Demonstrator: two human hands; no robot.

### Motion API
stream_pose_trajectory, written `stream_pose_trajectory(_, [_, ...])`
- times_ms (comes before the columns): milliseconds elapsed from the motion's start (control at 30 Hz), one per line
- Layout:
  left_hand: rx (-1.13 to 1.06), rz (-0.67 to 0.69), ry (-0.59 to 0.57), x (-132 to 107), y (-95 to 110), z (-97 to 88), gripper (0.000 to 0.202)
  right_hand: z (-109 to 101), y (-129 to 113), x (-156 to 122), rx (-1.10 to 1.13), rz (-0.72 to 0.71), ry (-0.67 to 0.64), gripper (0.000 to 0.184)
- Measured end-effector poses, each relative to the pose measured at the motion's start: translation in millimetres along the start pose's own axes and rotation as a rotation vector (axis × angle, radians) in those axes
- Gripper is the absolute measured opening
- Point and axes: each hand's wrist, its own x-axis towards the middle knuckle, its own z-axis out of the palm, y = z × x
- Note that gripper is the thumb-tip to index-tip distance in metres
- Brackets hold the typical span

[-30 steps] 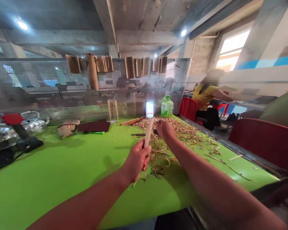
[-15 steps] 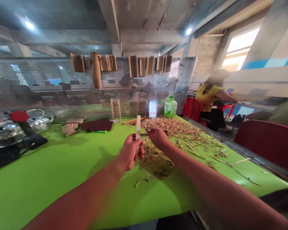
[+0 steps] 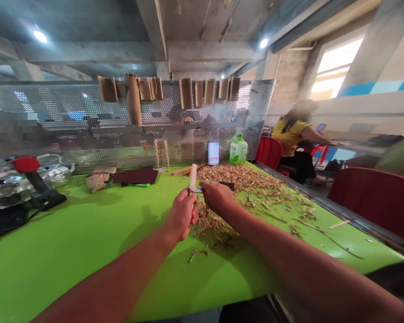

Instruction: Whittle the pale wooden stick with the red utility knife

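My left hand [image 3: 183, 213] is closed around the lower part of a pale wooden strip [image 3: 193, 176], which stands nearly upright, its top end showing above the fist. My right hand [image 3: 218, 197] is closed on the handle of a carving knife [image 3: 199, 190], mostly hidden in the fingers; a bit of red shows at the grip. The knife's blade lies across the strip, touching it just above my left thumb. Below and beside both hands, curly wood shavings [image 3: 218, 220] lie on the green tabletop [image 3: 97, 251].
A larger shavings heap [image 3: 245, 176] spreads behind my right hand. Farther back stand a lit phone [image 3: 213, 153], a green tea bottle [image 3: 239, 150] and twisted wooden sticks [image 3: 161, 154]. Metal kettles [image 3: 55, 169] are at left; brown sheets [image 3: 134, 176] lie nearer. A person in yellow [image 3: 291, 134] sits at right.
My right hand has moved slightly left and down, bringing the knife blade from beside the strip onto it. My left hand still grips the strip, which sits slightly lower.
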Motion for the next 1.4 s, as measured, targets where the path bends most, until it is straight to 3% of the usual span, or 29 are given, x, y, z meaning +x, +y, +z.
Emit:
stream_pose_trajectory(167, [0.036,-0.023,0.029,-8.1,2.2,6.2,0.013,-3.2,2.3,7.2,-0.065,-0.019,-0.029,0.036])
stream_pose_trajectory(400, [0.061,-0.137,-0.075,-21.9,-3.4,15.6,0.012,-4.9,32.7,22.3,-0.014,0.242,0.021,0.037])
stream_pose_trajectory(733, [0.036,-0.097,-0.071,-14.1,-3.3,6.8,0.01,-0.3,22.4,16.9,0.042,0.149,-0.007,0.037])
stream_pose_trajectory(933, [0.065,-0.137,-0.073,-19.7,-1.3,10.1,0.01,0.1,31.5,21.7,-0.003,0.211,0.028,0.038])
stream_pose_trajectory(1167, [0.058,-0.145,-0.274,-36.3,3.3,20.5,0.019,-3.8,73.8,34.1,0.111,0.501,0.046,0.038])
stream_pose_trajectory(1267, [0.046,-0.124,-0.175,-28.0,1.3,16.3,0.017,-1.7,65.8,32.4,0.139,0.443,0.112,0.039])
stream_pose_trajectory(1400, [0.048,-0.11,-0.064,-12.9,-1.0,6.9,0.014,4.5,35.4,23.7,0.133,0.244,0.061,0.039])
